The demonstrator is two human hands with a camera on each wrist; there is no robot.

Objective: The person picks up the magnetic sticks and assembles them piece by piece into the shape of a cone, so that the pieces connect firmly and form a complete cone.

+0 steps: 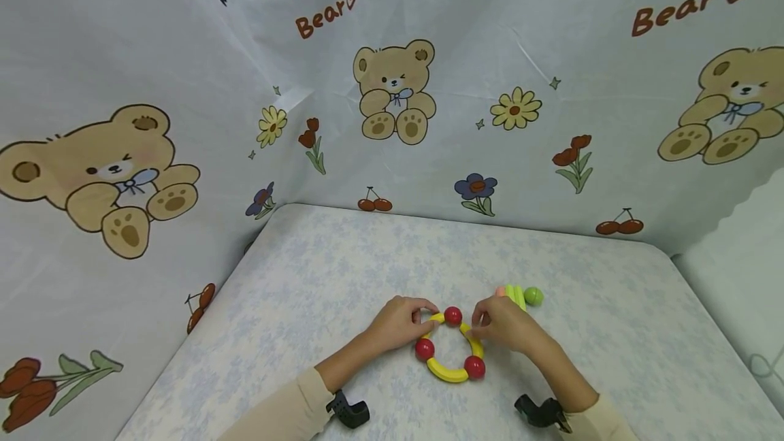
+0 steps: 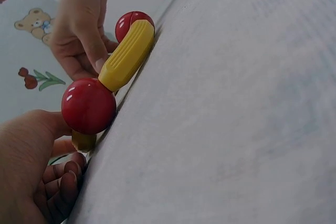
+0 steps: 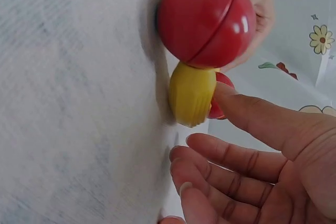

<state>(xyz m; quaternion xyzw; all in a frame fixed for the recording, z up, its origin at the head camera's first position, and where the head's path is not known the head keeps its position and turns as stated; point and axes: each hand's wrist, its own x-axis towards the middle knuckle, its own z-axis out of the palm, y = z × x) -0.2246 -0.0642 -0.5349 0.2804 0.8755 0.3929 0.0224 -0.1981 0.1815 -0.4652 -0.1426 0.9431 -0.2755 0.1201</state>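
Note:
On the table lies a ring of yellow curved rods (image 1: 447, 371) joined by three red balls (image 1: 474, 367). My left hand (image 1: 398, 322) pinches the upper-left yellow rod between thumb and fingers, beside the far red ball (image 1: 452, 316). Across the ring, my right hand (image 1: 505, 324) holds the upper-right yellow rod (image 3: 191, 95) with thumb and fingertips. In the right wrist view its thumb (image 3: 252, 116) touches the rod, and the other fingers curl loosely under it. The left wrist view shows a red ball (image 2: 89, 106) close to the left thumb.
Beyond the right hand lie light green sticks (image 1: 516, 295), a pinkish piece (image 1: 500, 290) and a green ball (image 1: 534, 296). A bear-printed cloth (image 1: 453, 175) hangs behind the pale table (image 1: 343, 250). Black wrist cameras (image 1: 349, 411) sit on both wrists.

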